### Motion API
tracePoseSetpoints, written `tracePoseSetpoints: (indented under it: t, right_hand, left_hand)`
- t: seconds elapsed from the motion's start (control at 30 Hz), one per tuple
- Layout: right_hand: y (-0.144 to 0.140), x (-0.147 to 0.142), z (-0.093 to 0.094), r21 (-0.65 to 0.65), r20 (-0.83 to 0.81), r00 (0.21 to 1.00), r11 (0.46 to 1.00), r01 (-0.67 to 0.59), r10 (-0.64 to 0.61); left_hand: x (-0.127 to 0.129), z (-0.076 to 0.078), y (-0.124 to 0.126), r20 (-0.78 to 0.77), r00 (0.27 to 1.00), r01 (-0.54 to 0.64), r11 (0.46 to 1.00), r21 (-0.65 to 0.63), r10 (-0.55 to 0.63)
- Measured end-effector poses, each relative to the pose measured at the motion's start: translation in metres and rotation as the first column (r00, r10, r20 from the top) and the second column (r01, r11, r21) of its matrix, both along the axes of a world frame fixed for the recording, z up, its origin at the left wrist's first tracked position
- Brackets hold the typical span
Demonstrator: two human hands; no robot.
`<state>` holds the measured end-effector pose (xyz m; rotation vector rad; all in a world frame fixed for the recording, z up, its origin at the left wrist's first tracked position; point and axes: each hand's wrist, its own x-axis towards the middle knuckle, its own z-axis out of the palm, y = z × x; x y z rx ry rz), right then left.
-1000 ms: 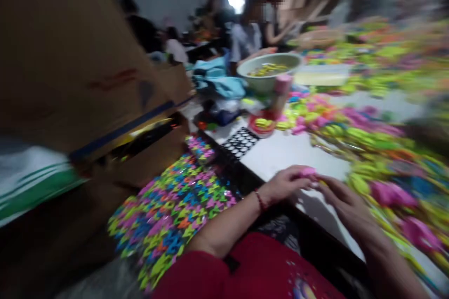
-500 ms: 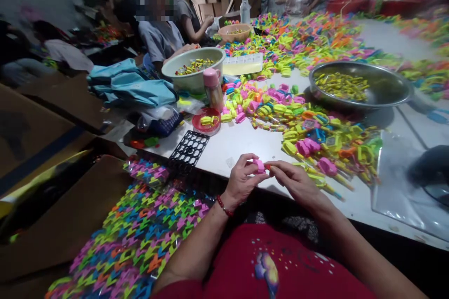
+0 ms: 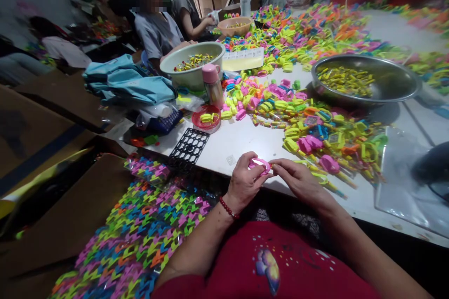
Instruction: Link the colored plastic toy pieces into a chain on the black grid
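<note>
My left hand [image 3: 243,182] is closed on a pink plastic loop [image 3: 266,165], holding it above the table's front edge. The loop is turned so that its opening shows. The fingertips of my right hand [image 3: 298,181] pinch a small red-and-yellow piece [image 3: 272,166] against the loop's right side. Most of that piece is hidden by the fingers, so I cannot tell how far it sits in the loop. To the right lies a pile of plastic loops and thin sticks, with a pink loop [image 3: 329,163] near the hands.
A steel basin [image 3: 393,86] and a pale green basin [image 3: 213,63] hold small yellow pieces. A pink-capped flask [image 3: 213,88], a red basket [image 3: 214,124] and a black grid [image 3: 189,147] stand left. Bagged colourful parts [image 3: 140,229] lie below the table edge. Co-workers sit across.
My left hand has turned the pink loop so its opening now shows. My right fingertips stay at its right side with the small piece. The view has shifted slightly.
</note>
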<state>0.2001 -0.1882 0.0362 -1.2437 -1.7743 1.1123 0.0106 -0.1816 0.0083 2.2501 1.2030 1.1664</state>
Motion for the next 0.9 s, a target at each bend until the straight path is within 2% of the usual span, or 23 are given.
tracePoseSetpoints:
  t: [0.2, 0.4, 0.6, 0.8, 0.9]
  right_hand:
    - [0.0012, 0.0063, -0.0035, 0.051, 0.059, 0.998, 0.998, 0.034, -0.037]
    - [0.0012, 0.0066, -0.0014, 0.056, 0.035, 0.999, 0.998, -0.02, 0.018]
    - [0.0011, 0.0043, -0.0017, 0.138, 0.1, 0.995, 0.99, -0.017, 0.003]
    - [-0.0018, 0.0037, 0.0008, 0.159, 0.159, 0.987, 0.987, -0.021, -0.004]
    - [-0.002, 0.0005, -0.0016, 0.164, 0.168, 0.985, 0.986, 0.02, -0.048]
  left_hand:
    - [0.0028, 0.0018, -0.0004, 0.041, 0.999, -0.029, 0.999, -0.03, 0.03]
    - [0.0034, 0.0014, 0.0005, 0.046, 0.999, -0.02, 0.999, -0.044, 0.022]
    - [0.0035, 0.0015, 0.0014, -0.038, 0.999, -0.022, 1.0, -0.023, 0.021]
    - [0.005, 0.0034, -0.0004, -0.176, 0.983, -0.048, 0.998, 0.038, 0.054]
    - [0.0049, 0.0059, -0.0031, -0.251, 0.964, -0.071, 0.994, 0.087, 0.09]
